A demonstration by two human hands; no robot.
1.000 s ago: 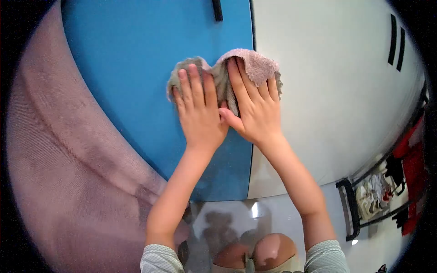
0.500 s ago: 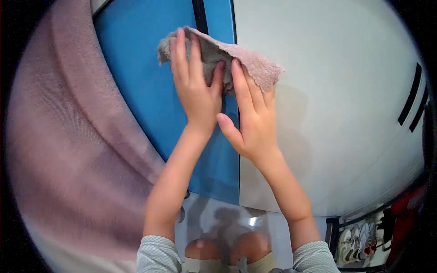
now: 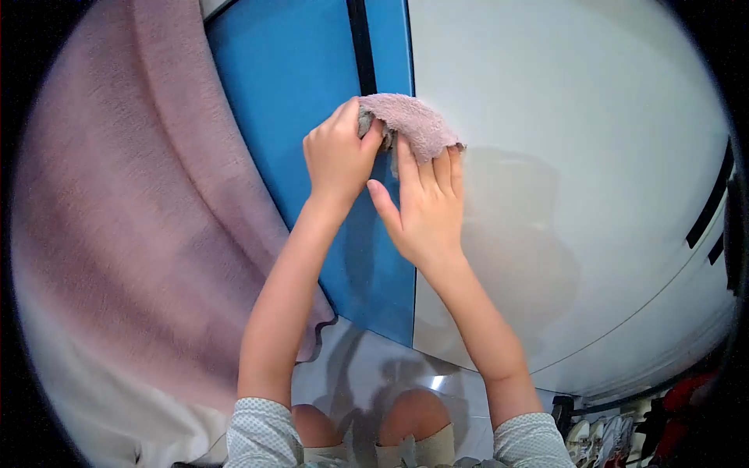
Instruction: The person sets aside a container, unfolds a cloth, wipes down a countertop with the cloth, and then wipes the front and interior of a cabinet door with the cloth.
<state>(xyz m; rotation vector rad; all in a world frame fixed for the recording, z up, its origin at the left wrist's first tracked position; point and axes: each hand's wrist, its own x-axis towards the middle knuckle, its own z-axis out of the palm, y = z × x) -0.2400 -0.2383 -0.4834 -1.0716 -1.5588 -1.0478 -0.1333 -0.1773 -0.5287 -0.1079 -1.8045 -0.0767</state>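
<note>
A small cleaning cloth (image 3: 415,123), pink on one side and grey on the other, is bunched against a cabinet front where a blue door (image 3: 285,86) meets a white door (image 3: 569,93). My left hand (image 3: 335,156) is closed around the cloth's grey left end, its fingers curled over and its thumb against it. Under the pink flap go the fingertips of my right hand (image 3: 431,204). Its fingers are straight and flat, and its thumb stands apart. Directly above the cloth, a black vertical strip (image 3: 361,47) runs up the blue door.
Pink fabric (image 3: 164,203) hangs along the left, overlapping the blue door's edge. Black strips (image 3: 711,199) mark the white door's far right. At lower right, shoes (image 3: 597,438) sit on a rack. Glossy floor (image 3: 437,398) shows below, near my knees.
My left fingers have gone from stretched flat to curled around the cloth. The cloth is more bunched, and its grey left part is gathered in. The view has shifted slightly.
</note>
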